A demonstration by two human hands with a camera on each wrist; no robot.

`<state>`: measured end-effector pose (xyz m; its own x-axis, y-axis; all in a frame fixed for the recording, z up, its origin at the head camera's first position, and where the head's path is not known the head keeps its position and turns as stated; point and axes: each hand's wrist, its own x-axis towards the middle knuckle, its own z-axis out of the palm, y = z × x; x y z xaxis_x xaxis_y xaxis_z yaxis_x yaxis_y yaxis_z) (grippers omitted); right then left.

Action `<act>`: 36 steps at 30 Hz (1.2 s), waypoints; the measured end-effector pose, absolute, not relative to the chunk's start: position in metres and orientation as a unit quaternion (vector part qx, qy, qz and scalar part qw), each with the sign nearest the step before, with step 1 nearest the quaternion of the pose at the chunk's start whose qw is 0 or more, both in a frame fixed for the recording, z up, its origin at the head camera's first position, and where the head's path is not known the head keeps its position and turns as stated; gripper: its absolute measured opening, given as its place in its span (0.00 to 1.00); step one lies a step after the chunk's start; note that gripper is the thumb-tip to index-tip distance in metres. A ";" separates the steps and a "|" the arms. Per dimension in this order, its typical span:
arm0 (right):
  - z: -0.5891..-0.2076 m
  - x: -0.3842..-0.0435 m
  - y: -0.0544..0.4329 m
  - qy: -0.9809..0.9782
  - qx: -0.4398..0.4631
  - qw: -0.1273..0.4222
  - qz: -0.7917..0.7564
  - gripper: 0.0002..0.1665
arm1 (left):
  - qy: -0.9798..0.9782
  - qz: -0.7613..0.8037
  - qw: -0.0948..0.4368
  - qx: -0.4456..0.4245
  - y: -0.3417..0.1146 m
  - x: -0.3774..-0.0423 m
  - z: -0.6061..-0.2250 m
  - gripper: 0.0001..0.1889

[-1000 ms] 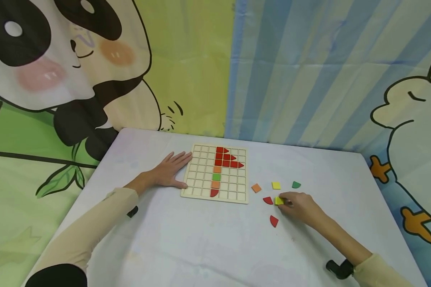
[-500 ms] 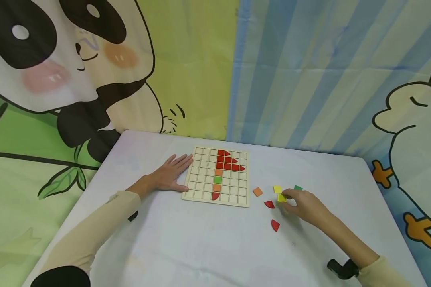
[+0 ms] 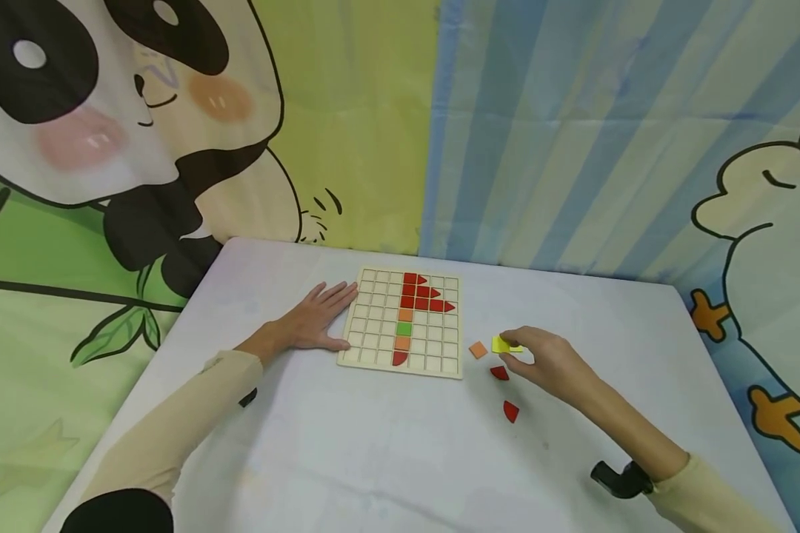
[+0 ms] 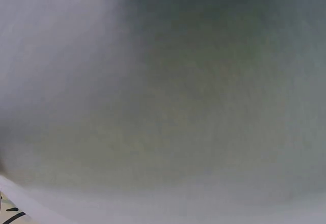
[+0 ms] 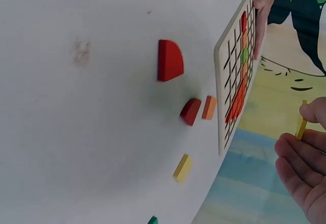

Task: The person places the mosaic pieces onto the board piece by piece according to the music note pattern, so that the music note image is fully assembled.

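My right hand (image 3: 553, 363) pinches a yellow square tile (image 5: 301, 124) between thumb and fingers, lifted above the table. In the head view it overlaps a second yellow tile (image 5: 182, 168) that lies on the cloth. Flat with spread fingers, my left hand (image 3: 310, 322) touches the left edge of a wooden grid board (image 3: 373, 326). Red squares and triangles (image 3: 421, 292) fill part of its upper rows. Below them runs a column of orange, green (image 3: 404, 329) and orange squares, ending in a red quarter-round (image 3: 399, 358). The left wrist view shows only a blurred pale surface.
Right of the board lie an orange square (image 3: 478, 350) and two red quarter-rounds (image 3: 499, 373). A green piece (image 5: 153, 220) shows at the bottom of the right wrist view; my right hand hides it in the head view. A white cloth covers the table (image 3: 347, 437).
My right hand has lifted the yellow tile from the cloth and carried it left and away from me, toward the board. The left hand stays at the board's edge.
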<state>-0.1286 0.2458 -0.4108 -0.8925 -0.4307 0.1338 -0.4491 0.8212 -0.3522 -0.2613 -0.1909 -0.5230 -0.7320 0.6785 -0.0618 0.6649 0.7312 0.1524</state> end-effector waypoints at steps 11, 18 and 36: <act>-0.417 -0.142 0.195 -0.927 0.309 0.024 0.212 0.18 | 0.930 0.057 0.057 0.359 -0.191 -0.263 -0.526 0.60; -0.429 -0.157 0.150 -0.911 0.346 -0.015 0.223 0.16 | 0.930 0.046 0.055 0.360 -0.190 -0.263 -0.523 0.60; -0.465 -0.182 0.079 -0.892 0.407 -0.024 0.197 0.08 | 0.928 0.044 0.062 0.364 -0.192 -0.262 -0.520 0.59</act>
<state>-0.1817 0.0787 -0.4655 -0.6672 -0.7357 0.1165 -0.7165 0.5911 -0.3704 -0.2622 -0.1922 -0.5205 -0.7271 0.6815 -0.0835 0.6704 0.7309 0.1277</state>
